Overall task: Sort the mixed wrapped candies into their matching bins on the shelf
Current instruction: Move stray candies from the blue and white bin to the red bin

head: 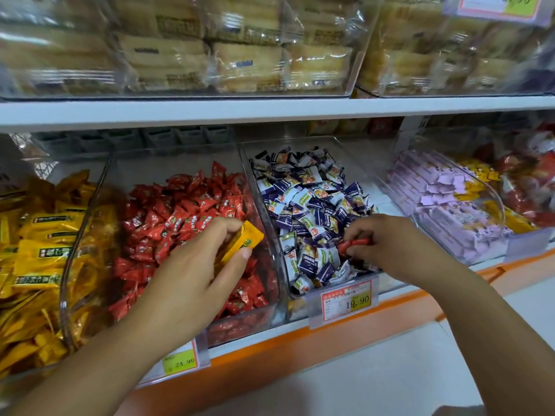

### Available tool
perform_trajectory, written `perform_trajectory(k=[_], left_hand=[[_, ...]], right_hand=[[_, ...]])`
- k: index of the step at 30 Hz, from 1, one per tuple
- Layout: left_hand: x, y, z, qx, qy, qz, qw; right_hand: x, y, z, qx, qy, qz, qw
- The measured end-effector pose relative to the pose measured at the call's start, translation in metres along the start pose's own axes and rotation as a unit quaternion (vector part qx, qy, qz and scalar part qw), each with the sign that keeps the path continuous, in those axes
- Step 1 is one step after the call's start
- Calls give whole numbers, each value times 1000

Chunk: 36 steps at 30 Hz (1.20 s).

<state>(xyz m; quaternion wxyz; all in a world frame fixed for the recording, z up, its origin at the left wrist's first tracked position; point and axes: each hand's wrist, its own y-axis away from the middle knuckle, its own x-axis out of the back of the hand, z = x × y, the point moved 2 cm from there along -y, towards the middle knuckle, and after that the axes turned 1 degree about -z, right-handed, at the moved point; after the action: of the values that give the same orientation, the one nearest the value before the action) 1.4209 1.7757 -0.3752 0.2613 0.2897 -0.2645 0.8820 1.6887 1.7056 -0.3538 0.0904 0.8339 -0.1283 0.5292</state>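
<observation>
Clear bins stand side by side on the shelf. Over the red candy bin (pixel 271 283) my left hand (pixel 195 265) grips a yellow-orange wrapped candy (pixel 244 242) between thumb and fingers. My right hand (pixel 390 244) is inside the purple-and-white candy bin (pixel 288 291) and pinches a red wrapped candy (pixel 353 244) among the purple ones. At the far left a bin of yellow candies (pixel 64 292) matches the wrapper in my left hand.
A pink-and-lilac candy bin (pixel 492 202) and red packs sit to the right. Price tags (pixel 347 300) hang on the orange shelf edge (pixel 270 346). The upper shelf (pixel 270 111) holds clear boxes of pale biscuits.
</observation>
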Motion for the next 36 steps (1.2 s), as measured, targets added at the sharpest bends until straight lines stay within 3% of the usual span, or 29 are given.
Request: perform_trajectory(k=[5,7,9,11,16,20,22,29,36], left_hand=[[1,3,-1,7,-1,-46,999],[2,5,0,5,-11,-63,998],[2,7,0,5,-14,-76,997],[2,9,1,3,-16,-91,996],[4,12,-3,-6,-30,-111,993],[3,13,-3,-8,-49,-125,991],[2,12,-3,-8,-55,-127,990],[3,14,-2,-10,-58,-135,989],[2,13,-3,1,-62,-136,989]], right_hand=[[28,12,-13,-5,-45,14,999],[41,13,-30,13,-64,57,996],[42,8,-59,62,-166,113,978],[30,0,-88,108,-280,89,950],[11,-15,-84,101,-113,-28,988],[-9,-8,-70,102,45,-209,971],[-21,-15,-66,114,120,-180,970],[-15,-47,-28,89,91,56,990],[-1,-37,-26,97,28,37,994]])
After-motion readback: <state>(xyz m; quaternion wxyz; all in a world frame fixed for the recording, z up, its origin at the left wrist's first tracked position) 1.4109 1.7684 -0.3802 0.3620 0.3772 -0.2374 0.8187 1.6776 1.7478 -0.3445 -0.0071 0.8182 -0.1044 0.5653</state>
